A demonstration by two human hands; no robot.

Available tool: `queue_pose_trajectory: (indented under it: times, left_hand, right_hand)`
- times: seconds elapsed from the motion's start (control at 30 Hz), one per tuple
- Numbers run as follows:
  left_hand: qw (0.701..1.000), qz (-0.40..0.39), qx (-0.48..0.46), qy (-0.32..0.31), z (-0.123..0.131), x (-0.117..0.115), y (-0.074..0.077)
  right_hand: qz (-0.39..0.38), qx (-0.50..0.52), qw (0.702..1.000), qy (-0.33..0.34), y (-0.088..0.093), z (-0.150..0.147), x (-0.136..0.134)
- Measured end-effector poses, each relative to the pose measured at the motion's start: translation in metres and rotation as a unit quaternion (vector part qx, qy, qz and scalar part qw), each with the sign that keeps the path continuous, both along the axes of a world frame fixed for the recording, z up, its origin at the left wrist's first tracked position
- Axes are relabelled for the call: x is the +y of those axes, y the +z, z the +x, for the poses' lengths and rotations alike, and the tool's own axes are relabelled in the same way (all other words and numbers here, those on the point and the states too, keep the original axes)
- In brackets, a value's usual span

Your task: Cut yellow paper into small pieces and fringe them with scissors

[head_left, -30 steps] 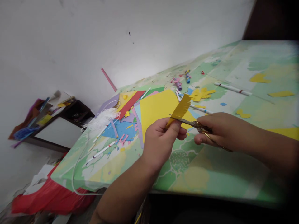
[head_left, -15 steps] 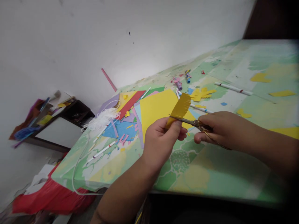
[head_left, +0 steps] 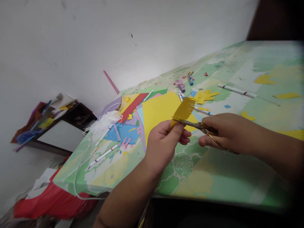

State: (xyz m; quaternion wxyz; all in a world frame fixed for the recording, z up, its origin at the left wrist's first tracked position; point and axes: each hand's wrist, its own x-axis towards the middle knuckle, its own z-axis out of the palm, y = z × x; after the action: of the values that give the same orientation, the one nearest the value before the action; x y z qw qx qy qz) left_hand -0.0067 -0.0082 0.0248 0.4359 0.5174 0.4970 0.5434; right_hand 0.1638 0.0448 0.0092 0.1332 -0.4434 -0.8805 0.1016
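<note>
Between the thumb and fingers of my left hand (head_left: 163, 141) is a yellow paper strip (head_left: 183, 109), its right edge cut into a fringe. My right hand (head_left: 223, 133) is closed around the handles of gold-handled scissors (head_left: 200, 126). The blades lie across the lower part of the strip, just above my left thumb. Behind the strip, a yellow sheet (head_left: 159, 109) rests on the table on top of other coloured sheets. A pile of fringed yellow paper pieces (head_left: 206, 96) lies beyond the scissors.
White string (head_left: 106, 120) is heaped at the table's left side, near a red strip (head_left: 134, 107) and a blue sheet (head_left: 123, 131). Markers (head_left: 237, 91) and paper scraps are scattered about. Small rolled paper pieces (head_left: 191, 79) stand farther back. A dark shelf (head_left: 78, 114) is at left.
The strip has tilted slightly to the right and down in my left hand. The scissors have stayed at nearly the same place, with their handles a little lower.
</note>
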Motion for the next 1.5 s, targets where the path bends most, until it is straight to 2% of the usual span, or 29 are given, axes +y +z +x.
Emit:
queue_pose_trajectory:
  times: [0.63,1.2,1.5]
  left_hand:
    - [0.999,0.031,-0.011,0.023,-0.002,0.002,-0.004]
    - [0.997,0.028,0.072,0.016,0.0,0.0,-0.002]
    - [0.999,0.026,0.019,-0.009,-0.001,0.001,-0.003]
  right_hand:
    - [-0.015,0.015,0.999,0.045,-0.007,0.003,0.001]
    - [-0.034,-0.011,0.999,0.012,0.002,-0.002,-0.001]
    - [-0.023,-0.024,0.999,-0.015,0.007,-0.003,-0.004]
